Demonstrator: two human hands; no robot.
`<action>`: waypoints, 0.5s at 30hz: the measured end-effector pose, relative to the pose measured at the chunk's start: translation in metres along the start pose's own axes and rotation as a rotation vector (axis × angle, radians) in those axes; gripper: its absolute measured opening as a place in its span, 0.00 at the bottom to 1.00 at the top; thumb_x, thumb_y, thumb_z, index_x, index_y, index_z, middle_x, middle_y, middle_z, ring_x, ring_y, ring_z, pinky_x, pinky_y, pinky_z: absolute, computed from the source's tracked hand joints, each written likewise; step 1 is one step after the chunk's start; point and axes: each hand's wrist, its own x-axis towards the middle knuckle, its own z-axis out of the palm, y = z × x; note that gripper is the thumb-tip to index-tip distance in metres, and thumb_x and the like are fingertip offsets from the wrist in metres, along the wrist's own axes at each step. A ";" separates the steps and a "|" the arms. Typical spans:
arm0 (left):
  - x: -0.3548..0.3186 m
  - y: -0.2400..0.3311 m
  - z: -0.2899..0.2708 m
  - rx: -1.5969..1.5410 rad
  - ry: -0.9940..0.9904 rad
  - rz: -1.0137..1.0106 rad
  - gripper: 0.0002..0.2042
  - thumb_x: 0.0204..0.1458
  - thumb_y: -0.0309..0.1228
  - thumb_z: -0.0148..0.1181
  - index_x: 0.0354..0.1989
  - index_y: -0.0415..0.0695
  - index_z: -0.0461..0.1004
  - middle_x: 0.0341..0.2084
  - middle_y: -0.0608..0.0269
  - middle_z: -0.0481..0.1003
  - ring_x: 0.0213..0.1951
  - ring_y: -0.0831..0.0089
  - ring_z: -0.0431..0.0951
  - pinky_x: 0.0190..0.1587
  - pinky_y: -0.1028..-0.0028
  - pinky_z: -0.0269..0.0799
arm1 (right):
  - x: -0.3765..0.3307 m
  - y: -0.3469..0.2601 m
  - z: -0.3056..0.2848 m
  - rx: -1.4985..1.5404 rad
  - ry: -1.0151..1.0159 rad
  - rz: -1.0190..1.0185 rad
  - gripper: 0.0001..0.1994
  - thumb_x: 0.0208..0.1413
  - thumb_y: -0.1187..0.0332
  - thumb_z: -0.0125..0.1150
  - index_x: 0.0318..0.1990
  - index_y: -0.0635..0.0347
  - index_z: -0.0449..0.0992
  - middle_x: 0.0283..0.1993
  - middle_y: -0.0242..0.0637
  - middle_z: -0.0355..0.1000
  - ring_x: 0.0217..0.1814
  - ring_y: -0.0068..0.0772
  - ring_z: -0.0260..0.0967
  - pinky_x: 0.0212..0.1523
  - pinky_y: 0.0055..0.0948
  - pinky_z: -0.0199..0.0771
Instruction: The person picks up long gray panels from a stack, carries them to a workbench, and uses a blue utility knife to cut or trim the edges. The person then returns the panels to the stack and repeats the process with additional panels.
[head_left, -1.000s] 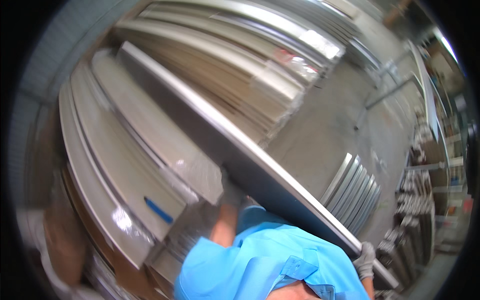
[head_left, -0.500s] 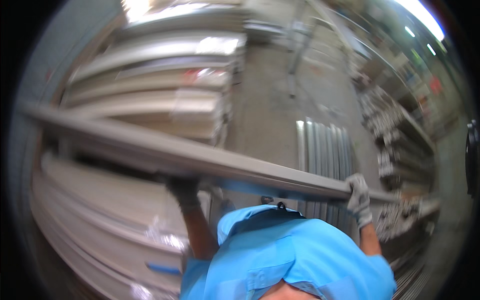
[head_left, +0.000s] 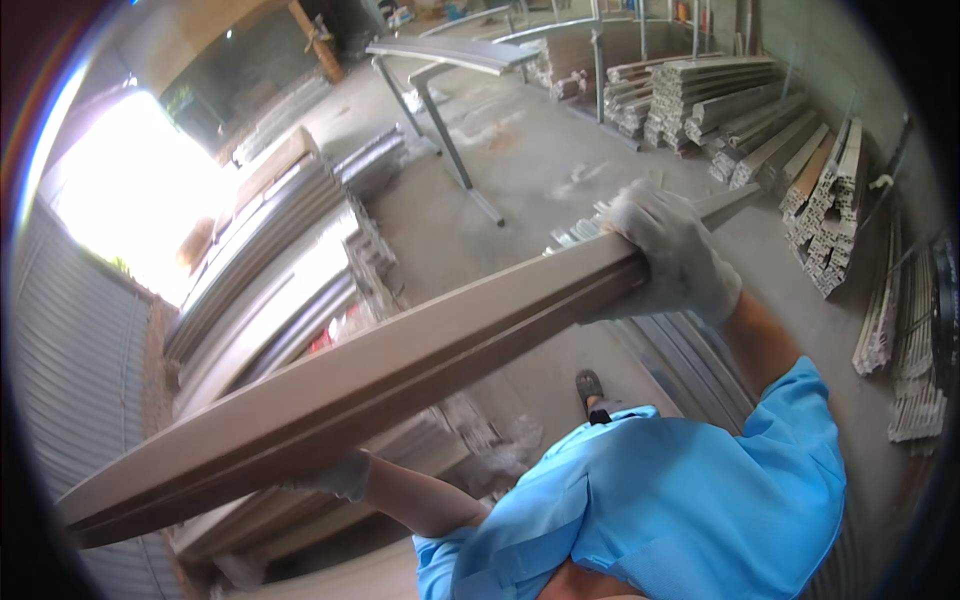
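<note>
A long beige grooved profile (head_left: 400,360) is held up across the front of my body, tilted so that its right part is higher. Near its right part, my right hand (head_left: 670,250), in a pale work glove, is closed over the top edge. My left hand (head_left: 340,475), also gloved, supports the profile from below farther left. The profile hides most of the left fingers. A short piece of the profile shows past my right hand.
Wrapped profiles (head_left: 290,290) are stacked at the left beside a corrugated wall (head_left: 75,350). A metal stand (head_left: 440,130) carries pale boards (head_left: 455,52) ahead. Bundled profiles (head_left: 830,220) lie along the right wall. Grey lengths (head_left: 690,360) lie on the floor near my foot (head_left: 590,388).
The profile's right part has swung upward and come closer to view, reversing its slope. Both hands stay on it. My view has turned, bringing in the stand and the bright opening.
</note>
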 end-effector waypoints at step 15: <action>0.079 -0.171 0.253 -0.426 -0.650 0.055 0.25 0.56 0.42 0.64 0.60 0.44 0.71 0.57 0.52 0.71 0.62 0.55 0.68 0.63 0.50 0.68 | 0.141 0.179 0.022 0.313 0.250 0.095 0.40 0.26 0.58 0.88 0.51 0.63 0.75 0.45 0.41 0.79 0.43 0.32 0.79 0.46 0.32 0.81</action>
